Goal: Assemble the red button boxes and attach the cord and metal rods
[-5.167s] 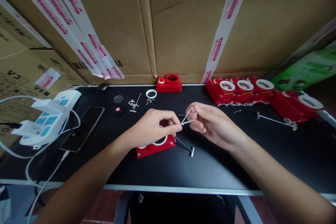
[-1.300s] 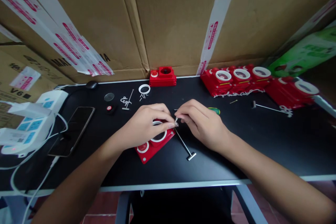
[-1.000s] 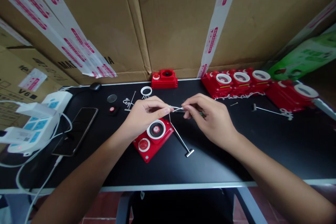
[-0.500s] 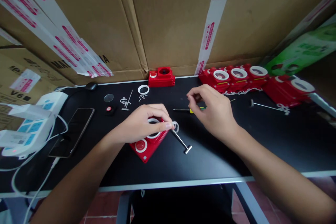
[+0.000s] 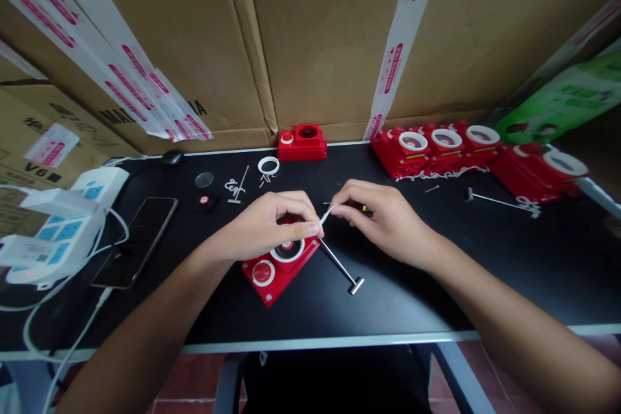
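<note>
While both hands are engaged on a white cord (image 5: 325, 216), the near red box (image 5: 288, 273) sits on the table (image 5: 398, 304), partly covered by the left hand (image 5: 272, 226); positions below are taken from this box. The left grip is closed, thumb and forefinger pinching the cord above the box's right corner. The right hand (image 5: 383, 217) is to the right of the box, its grip closed at the fingertips on the upper end of the cord, which slants between the two hands.

A metal hammer (image 5: 339, 264) extends to the right of the box, head pointing away from it, rod reaching the left fingertips; whether rod and cord are joined there cannot be determined. The box's red button (image 5: 262, 272) is fully visible; its white-ringed window is partly hidden by the left fingers.

Beyond the box stands a second red box (image 5: 302, 152), with a loose white ring (image 5: 259, 165) slightly to its left. Left of the near box lies a phone (image 5: 136, 242), and further left a power strip (image 5: 63, 225). Well to the right stands a row of red boxes (image 5: 436, 150).
</note>
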`<action>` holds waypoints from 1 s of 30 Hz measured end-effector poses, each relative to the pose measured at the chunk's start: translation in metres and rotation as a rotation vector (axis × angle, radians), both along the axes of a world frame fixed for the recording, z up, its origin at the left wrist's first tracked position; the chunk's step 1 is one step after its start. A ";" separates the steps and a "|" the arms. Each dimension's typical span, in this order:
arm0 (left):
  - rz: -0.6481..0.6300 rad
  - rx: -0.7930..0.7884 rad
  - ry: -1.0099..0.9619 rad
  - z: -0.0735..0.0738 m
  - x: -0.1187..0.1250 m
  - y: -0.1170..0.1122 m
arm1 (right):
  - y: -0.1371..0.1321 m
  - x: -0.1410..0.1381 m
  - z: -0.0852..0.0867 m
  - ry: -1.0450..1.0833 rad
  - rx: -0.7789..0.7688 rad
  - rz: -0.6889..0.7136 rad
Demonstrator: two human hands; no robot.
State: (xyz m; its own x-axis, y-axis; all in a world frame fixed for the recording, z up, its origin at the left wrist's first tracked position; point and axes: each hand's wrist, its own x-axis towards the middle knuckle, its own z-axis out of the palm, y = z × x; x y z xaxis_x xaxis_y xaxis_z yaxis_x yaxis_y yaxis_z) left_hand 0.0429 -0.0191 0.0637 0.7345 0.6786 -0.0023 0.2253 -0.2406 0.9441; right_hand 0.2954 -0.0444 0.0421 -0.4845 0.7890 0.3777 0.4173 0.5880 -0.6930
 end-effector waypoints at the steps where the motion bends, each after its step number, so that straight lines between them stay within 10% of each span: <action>1: -0.023 -0.029 -0.014 0.000 0.000 0.000 | 0.001 0.000 -0.002 -0.030 0.052 -0.011; 10: 0.291 -0.112 -0.192 -0.026 0.008 0.001 | -0.014 -0.019 -0.016 -0.400 0.109 0.115; 20: 0.264 0.158 0.046 -0.021 0.014 -0.002 | -0.016 -0.009 -0.001 -0.398 0.547 -0.045; 30: 0.154 0.107 0.045 -0.013 0.013 -0.007 | -0.015 -0.012 -0.004 0.068 0.121 -0.059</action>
